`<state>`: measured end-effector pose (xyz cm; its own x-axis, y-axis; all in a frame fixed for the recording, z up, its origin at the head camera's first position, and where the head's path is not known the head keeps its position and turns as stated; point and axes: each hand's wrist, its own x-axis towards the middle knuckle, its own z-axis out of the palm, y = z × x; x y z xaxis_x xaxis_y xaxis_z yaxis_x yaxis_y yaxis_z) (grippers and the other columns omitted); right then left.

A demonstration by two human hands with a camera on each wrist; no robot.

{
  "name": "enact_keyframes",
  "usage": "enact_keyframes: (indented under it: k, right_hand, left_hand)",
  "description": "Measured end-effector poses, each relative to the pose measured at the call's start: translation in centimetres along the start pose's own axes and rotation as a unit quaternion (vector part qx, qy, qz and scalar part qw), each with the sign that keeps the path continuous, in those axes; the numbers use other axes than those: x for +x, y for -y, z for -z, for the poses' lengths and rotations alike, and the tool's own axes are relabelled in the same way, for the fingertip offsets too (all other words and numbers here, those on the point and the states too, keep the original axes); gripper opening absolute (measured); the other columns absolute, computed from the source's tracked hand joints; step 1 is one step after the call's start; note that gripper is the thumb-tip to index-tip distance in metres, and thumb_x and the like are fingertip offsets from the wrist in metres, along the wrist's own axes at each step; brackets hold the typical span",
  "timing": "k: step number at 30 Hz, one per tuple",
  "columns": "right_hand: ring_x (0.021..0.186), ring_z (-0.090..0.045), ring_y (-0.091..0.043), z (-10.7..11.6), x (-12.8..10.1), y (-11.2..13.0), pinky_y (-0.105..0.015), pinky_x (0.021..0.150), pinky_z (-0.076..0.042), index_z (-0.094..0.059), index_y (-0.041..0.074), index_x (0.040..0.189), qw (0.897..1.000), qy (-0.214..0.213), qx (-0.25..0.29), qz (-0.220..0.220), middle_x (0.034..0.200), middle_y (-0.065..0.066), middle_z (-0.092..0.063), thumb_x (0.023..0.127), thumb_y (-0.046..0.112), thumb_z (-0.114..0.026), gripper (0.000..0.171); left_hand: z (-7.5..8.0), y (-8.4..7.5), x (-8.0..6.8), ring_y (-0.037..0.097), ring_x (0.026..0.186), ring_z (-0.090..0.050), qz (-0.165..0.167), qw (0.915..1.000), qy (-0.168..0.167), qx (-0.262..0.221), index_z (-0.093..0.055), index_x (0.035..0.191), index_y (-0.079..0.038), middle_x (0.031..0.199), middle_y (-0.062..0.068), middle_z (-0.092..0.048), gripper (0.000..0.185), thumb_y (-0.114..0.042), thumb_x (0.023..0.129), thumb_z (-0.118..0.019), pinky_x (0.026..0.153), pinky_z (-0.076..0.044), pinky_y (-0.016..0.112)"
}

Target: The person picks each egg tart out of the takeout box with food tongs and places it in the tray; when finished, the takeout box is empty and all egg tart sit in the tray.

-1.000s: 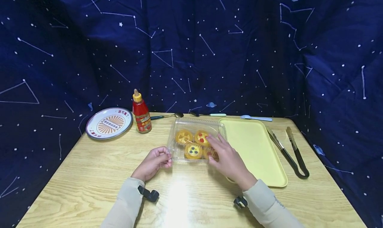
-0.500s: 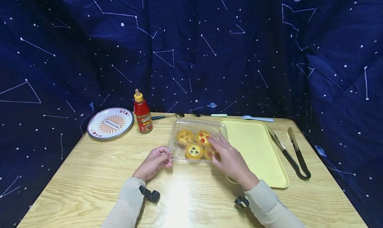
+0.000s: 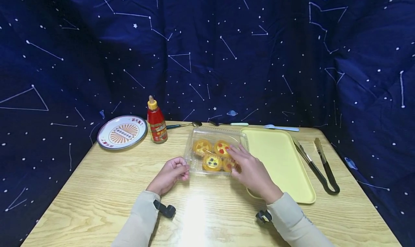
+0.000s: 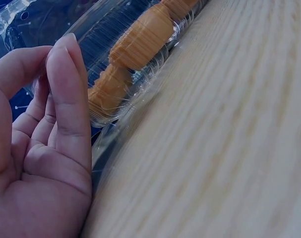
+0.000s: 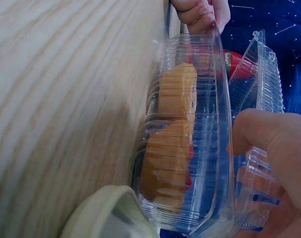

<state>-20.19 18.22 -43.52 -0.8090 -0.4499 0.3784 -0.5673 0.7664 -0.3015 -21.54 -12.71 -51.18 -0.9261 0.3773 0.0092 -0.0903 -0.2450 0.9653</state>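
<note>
Holding four tarts [image 3: 212, 162], one clear box [image 3: 198, 167] has its left edge in the left hand's [image 3: 169, 175] pinching grip; the right hand [image 3: 249, 167] lies flat, fingers spread, on top.

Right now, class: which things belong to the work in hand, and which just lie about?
In hand: clear clamshell box, tarts inside, left hand, right hand.

Lying about: yellow tray, tongs, sauce bottle, plate, spoon, fork.

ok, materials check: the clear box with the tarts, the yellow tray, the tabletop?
Clear box: thin transparent plastic, glossy, with ribbed moulded walls, seen in both wrist views.
Yellow tray: looks like matte moulded plastic, uniform pale yellow with rounded rim; could be melamine.
Tabletop: light wood grain, smooth with a glare patch; veneer or laminate, cannot tell.
</note>
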Motion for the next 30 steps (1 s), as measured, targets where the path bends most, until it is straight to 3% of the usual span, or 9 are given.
enact_keyframes:
  k: [6, 8, 13, 16, 23, 27, 30]
  right_hand:
    - [0.138, -0.037, -0.036, 0.3, 0.2, 0.0, -0.032, 0.056, -0.045, -0.055, 0.012, 0.141, 1.000, 0.013, 0.017, -0.016, 0.148, -0.007, -0.047, 0.076, 0.007, -0.068, 0.067]
    - [0.138, -0.038, -0.035, 0.4, 0.4, 0.0, -0.037, 0.062, -0.051, -0.055, 0.011, 0.140, 0.999, 0.014, 0.023, -0.018, 0.147, -0.007, -0.049, 0.076, 0.007, -0.067, 0.066]
    - [0.138, -0.038, -0.033, 0.8, 0.7, -0.1, -0.037, 0.061, -0.049, -0.057, 0.011, 0.139, 0.998, 0.022, 0.044, -0.029, 0.146, -0.006, -0.050, 0.076, 0.008, -0.067, 0.064]
    - [0.139, -0.037, -0.032, 1.0, 0.9, -0.2, -0.032, 0.053, -0.039, -0.057, 0.011, 0.139, 0.998, 0.031, 0.052, -0.035, 0.146, -0.004, -0.049, 0.076, 0.009, -0.067, 0.064]
    - [0.139, -0.037, -0.030, 1.4, 1.5, -0.3, -0.033, 0.057, -0.042, -0.057, 0.010, 0.139, 0.998, 0.033, 0.053, -0.029, 0.146, -0.003, -0.049, 0.075, 0.010, -0.070, 0.065]
    - [0.139, -0.037, -0.031, 1.5, 1.5, -0.4, -0.029, 0.048, -0.039, -0.057, 0.010, 0.138, 0.997, 0.035, 0.066, -0.029, 0.146, -0.004, -0.049, 0.074, 0.008, -0.070, 0.065]
    - [0.139, -0.037, -0.030, 1.5, 1.4, -0.4, -0.028, 0.048, -0.039, -0.057, 0.011, 0.139, 0.996, 0.043, 0.073, -0.036, 0.146, -0.005, -0.049, 0.074, 0.007, -0.070, 0.065]
  left_hand:
    - [0.1, 0.1, -0.1, 0.013, 0.067, -0.064, -0.006, 1.0000, 0.002, 0.000, -0.052, 0.086, -0.005, 0.077, 0.006, -0.062, 0.012, -0.002, 0.095, -0.060, 0.062, -0.056, 0.023]
    - [0.2, 0.1, -0.1, 0.013, 0.066, -0.064, -0.007, 1.0000, 0.000, 0.001, -0.052, 0.086, -0.004, 0.077, 0.006, -0.061, 0.012, -0.001, 0.095, -0.059, 0.062, -0.056, 0.023]
    - [0.1, 0.0, 0.0, 0.012, 0.066, -0.063, -0.005, 1.0000, -0.005, 0.001, -0.051, 0.086, -0.002, 0.077, 0.006, -0.060, 0.012, 0.000, 0.095, -0.058, 0.061, -0.055, 0.022]
    - [0.2, 0.0, 0.2, 0.012, 0.065, -0.063, -0.005, 1.0000, -0.006, 0.000, -0.051, 0.086, -0.002, 0.077, 0.006, -0.060, 0.012, 0.000, 0.095, -0.059, 0.061, -0.055, 0.022]
    - [0.2, -0.4, 0.5, 0.013, 0.065, -0.062, -0.005, 0.9999, -0.016, 0.004, -0.051, 0.085, -0.002, 0.076, 0.007, -0.060, 0.013, 0.002, 0.094, -0.059, 0.060, -0.054, 0.021]
    - [0.1, -0.4, 0.3, 0.013, 0.065, -0.062, 0.001, 0.9998, -0.017, 0.008, -0.051, 0.085, -0.002, 0.076, 0.007, -0.060, 0.013, 0.002, 0.094, -0.060, 0.060, -0.054, 0.022]
    - [0.0, -0.4, 0.2, 0.013, 0.066, -0.062, 0.005, 0.9998, -0.018, 0.010, -0.052, 0.085, -0.002, 0.076, 0.006, -0.060, 0.013, 0.001, 0.094, -0.060, 0.059, -0.054, 0.022]
